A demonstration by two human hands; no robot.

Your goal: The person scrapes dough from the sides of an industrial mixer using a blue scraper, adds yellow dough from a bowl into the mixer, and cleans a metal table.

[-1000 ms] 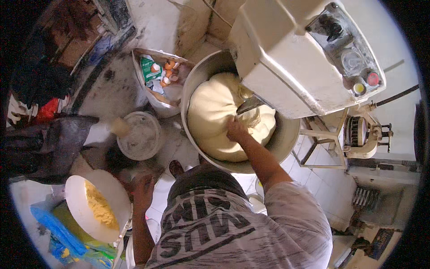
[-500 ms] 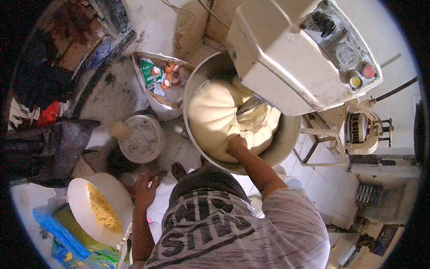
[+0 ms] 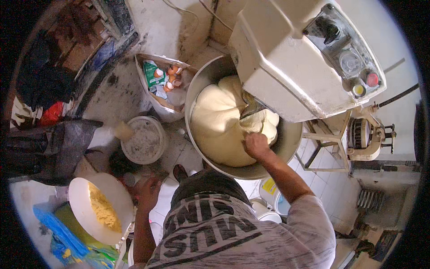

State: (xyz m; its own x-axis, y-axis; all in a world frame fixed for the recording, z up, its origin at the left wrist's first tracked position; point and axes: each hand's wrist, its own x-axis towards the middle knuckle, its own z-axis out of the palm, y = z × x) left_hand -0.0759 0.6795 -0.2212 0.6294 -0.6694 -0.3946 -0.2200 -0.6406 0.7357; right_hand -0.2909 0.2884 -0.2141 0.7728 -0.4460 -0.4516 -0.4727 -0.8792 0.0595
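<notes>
A large pale mass of dough (image 3: 219, 130) fills much of a deep metal mixer bowl (image 3: 200, 154) in front of me. Its surface is smooth, with folds running toward the metal mixing tool (image 3: 251, 110) beneath the mixer head. My right hand (image 3: 257, 145) reaches over the near rim, with curled fingers pressed against the dough near that tool; its fingertips are partly hidden. On the left, my left hand (image 3: 148, 193) hangs with loosely bent fingers and nothing visible in it. Nearest to it is a white tub (image 3: 80, 201) with a yellow crumbly mass (image 3: 104, 208) inside.
The cream mixer head (image 3: 286, 62) overhangs the bowl's far right side. Beyond its left rim stands a bag (image 3: 174, 101) with eggshells and a green packet. A round lidded bucket (image 3: 143, 140) is on the floor; more buckets (image 3: 270, 193) stand beside me, right of my waist.
My right hand has moved right and slightly up across the dough, nearer the mixing tool. The dough's folds have shifted. The left hand stays low, its fingers slightly more bent.
</notes>
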